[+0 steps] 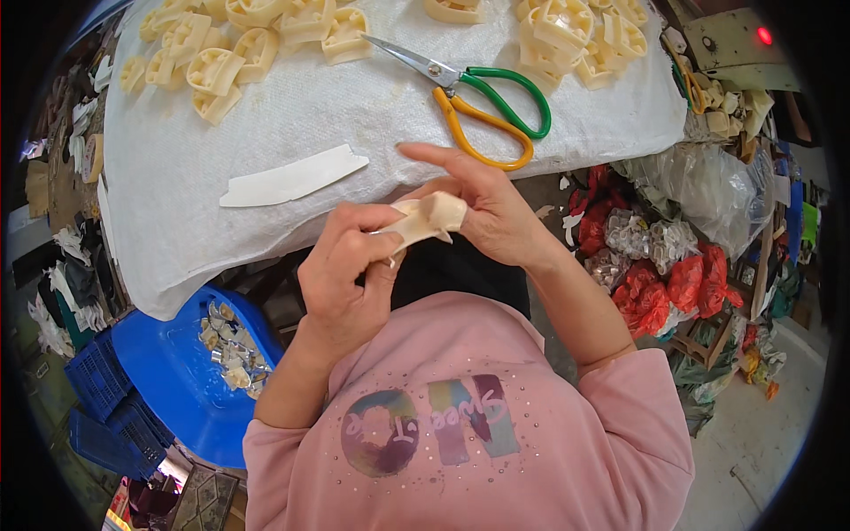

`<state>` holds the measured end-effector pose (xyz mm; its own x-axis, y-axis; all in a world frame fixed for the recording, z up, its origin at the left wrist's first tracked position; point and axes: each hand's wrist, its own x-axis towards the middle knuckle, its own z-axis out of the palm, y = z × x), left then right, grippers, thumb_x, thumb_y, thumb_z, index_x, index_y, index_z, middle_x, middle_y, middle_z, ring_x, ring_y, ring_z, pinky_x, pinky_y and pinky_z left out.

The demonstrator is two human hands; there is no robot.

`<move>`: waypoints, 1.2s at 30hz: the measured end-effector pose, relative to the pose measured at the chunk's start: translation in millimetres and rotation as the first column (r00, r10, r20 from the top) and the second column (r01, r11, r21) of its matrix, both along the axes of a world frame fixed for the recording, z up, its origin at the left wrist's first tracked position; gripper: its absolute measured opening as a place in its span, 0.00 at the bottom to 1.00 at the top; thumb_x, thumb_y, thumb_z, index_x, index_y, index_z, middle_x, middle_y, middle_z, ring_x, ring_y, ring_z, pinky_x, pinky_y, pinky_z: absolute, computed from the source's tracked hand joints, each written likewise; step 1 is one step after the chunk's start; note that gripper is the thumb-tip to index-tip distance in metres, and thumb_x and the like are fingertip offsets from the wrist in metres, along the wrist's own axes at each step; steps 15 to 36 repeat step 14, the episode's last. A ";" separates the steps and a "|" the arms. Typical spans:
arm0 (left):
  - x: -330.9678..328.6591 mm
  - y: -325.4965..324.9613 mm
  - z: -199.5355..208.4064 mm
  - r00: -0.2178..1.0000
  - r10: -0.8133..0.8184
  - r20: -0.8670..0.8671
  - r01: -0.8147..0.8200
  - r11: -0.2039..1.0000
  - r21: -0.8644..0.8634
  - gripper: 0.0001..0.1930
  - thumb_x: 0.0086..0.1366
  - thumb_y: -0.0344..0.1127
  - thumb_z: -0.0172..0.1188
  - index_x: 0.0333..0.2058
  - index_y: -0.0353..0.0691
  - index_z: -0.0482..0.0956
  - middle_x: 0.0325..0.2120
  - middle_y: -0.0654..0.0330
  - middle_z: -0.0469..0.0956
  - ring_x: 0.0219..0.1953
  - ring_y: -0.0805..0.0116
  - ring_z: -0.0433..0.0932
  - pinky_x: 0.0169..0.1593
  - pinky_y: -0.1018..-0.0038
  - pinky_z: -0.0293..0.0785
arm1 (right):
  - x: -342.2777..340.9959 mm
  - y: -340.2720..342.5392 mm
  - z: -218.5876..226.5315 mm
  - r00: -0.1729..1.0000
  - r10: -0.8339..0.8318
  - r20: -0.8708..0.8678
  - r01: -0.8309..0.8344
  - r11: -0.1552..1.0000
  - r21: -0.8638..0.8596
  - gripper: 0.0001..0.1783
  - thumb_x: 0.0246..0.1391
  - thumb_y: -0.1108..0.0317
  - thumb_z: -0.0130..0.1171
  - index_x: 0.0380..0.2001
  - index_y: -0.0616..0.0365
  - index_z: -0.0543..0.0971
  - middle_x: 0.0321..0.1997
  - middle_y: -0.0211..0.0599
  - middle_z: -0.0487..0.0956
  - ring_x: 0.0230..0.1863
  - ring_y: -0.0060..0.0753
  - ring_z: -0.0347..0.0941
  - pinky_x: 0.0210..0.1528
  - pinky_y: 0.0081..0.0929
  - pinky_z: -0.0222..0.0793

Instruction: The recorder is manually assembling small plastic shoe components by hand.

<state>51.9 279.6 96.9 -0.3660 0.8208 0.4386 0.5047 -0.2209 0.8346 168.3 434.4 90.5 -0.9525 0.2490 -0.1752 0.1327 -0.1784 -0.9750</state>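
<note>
Above my lap I hold a small cream-coloured curved plastic piece (434,215) between both hands. My left hand (341,265) pinches its left end between thumb and fingers. My right hand (496,208) grips the other end, its index finger stretched out toward the table; some of its fingers are hidden behind the piece. Just beyond my hands, a flat white strip (294,176) lies on the white woven cover (195,239). Farther back are scissors (452,80) with one green and one orange handle, blades apart and pointing left.
Similar cream pieces lie heaped at the table's back left (257,53) and back right (567,35). At lower left stands a blue tub (168,363) with cream and shiny bits. Red bags (686,283) and clear plastic (708,190) crowd the right side.
</note>
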 end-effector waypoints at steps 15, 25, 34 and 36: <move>15.5 10.0 2.6 0.788 0.062 0.613 -0.052 0.998 -0.035 0.06 0.60 0.27 0.59 0.31 0.32 0.70 0.37 0.52 0.75 0.39 0.73 0.72 0.44 0.78 0.69 | -4.6 -16.5 9.6 0.917 -0.175 -0.359 0.368 0.719 0.590 0.18 0.33 0.82 0.48 0.32 0.56 0.72 0.37 0.40 0.67 0.41 0.43 0.60 0.47 0.34 0.51; 15.5 10.0 2.6 0.788 0.062 0.613 -0.052 0.998 -0.035 0.06 0.60 0.27 0.59 0.31 0.32 0.70 0.37 0.52 0.75 0.39 0.73 0.72 0.44 0.78 0.69 | -4.6 -16.5 9.6 0.917 -0.175 -0.359 0.368 0.719 0.590 0.18 0.33 0.82 0.48 0.32 0.56 0.72 0.37 0.40 0.67 0.41 0.43 0.60 0.47 0.34 0.51; 15.5 10.0 2.6 0.788 0.062 0.613 -0.052 0.998 -0.035 0.06 0.60 0.27 0.59 0.31 0.32 0.70 0.37 0.52 0.75 0.39 0.73 0.72 0.44 0.78 0.69 | -4.6 -16.5 9.6 0.917 -0.175 -0.359 0.368 0.719 0.590 0.18 0.33 0.82 0.48 0.32 0.56 0.72 0.37 0.40 0.67 0.41 0.43 0.60 0.47 0.34 0.51; 15.5 10.0 2.6 0.788 0.062 0.613 -0.052 0.998 -0.035 0.06 0.60 0.27 0.59 0.31 0.32 0.70 0.37 0.52 0.75 0.39 0.73 0.72 0.44 0.78 0.69 | -4.6 -16.5 9.6 0.917 -0.175 -0.359 0.368 0.719 0.590 0.18 0.33 0.82 0.48 0.32 0.56 0.72 0.37 0.40 0.67 0.41 0.43 0.60 0.47 0.34 0.51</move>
